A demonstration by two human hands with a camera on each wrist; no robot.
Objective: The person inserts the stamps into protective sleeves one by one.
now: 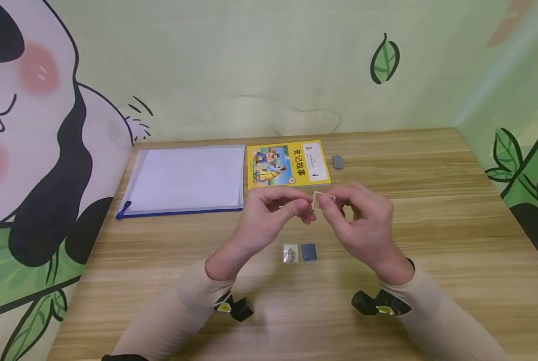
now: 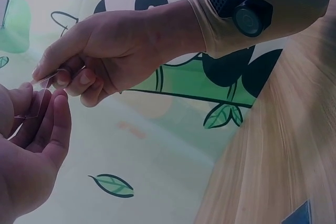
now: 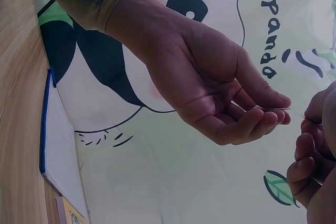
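Observation:
A small clear plastic square point(image 1: 316, 200) with a pale edge is held between both hands above the table. The right hand point(image 1: 365, 220) pinches it, thumb laid across its face. From the other side the left hand point(image 1: 264, 215) pinches its edge between thumb and fingers, as the right wrist view shows with the thin sheet edge-on in the left hand point(image 3: 210, 82). Fingertips hide part of the square. On the table below the hands lie a small clear square with a brownish pattern point(image 1: 290, 253) and, beside it, a dark blue square point(image 1: 309, 252).
Behind the hands lies a yellow picture book point(image 1: 311, 170), with a small grey block point(image 1: 337, 162) to its right. A clear zip folder with white paper point(image 1: 188, 178) is at the back left. The painted wall point(image 1: 233, 65) borders the table.

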